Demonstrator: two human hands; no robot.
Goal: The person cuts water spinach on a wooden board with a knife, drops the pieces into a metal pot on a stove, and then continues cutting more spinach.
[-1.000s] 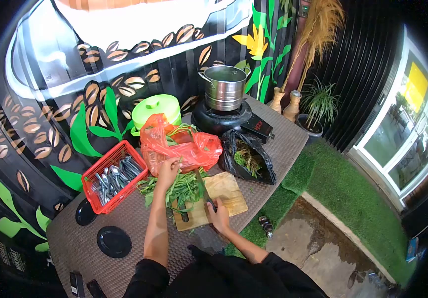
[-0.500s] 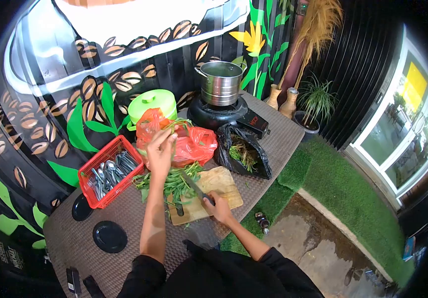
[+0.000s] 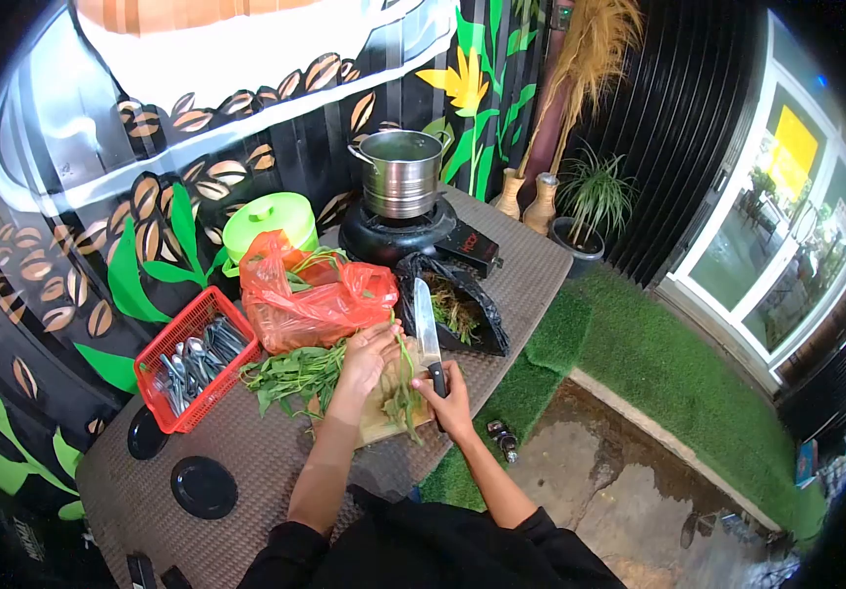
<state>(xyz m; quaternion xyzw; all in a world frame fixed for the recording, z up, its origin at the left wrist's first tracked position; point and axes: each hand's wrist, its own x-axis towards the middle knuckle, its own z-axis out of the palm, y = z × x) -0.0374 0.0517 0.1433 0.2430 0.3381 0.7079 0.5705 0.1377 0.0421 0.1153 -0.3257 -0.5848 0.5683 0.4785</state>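
Observation:
My left hand (image 3: pixel 369 358) pinches a green leafy stem (image 3: pixel 403 388) that hangs down over the wooden cutting board (image 3: pixel 374 417). In my right hand (image 3: pixel 449 400) is a knife (image 3: pixel 427 319) with a black handle, its wide blade pointing up and away from me, close beside the stem. A heap of leafy greens (image 3: pixel 295 376) lies to the left of my left hand and partly on the board. Behind it sits a red plastic bag (image 3: pixel 315 304) with more stems. An open black plastic bag (image 3: pixel 482 319) holding roots and scraps is just beyond the knife.
A steel pot (image 3: pixel 401 182) stands on a black stove (image 3: pixel 393 234) at the back. Left of it is a green lidded container (image 3: pixel 268 226). A red basket (image 3: pixel 182 393) of cutlery and black saucers (image 3: pixel 204 487) are on the left. The table edge (image 3: pixel 531 329) runs along the right.
My left hand has come down from above the red bag toward the board with the stem. The knife has swung from pointing left over the board to pointing upward. The view has shifted slightly.

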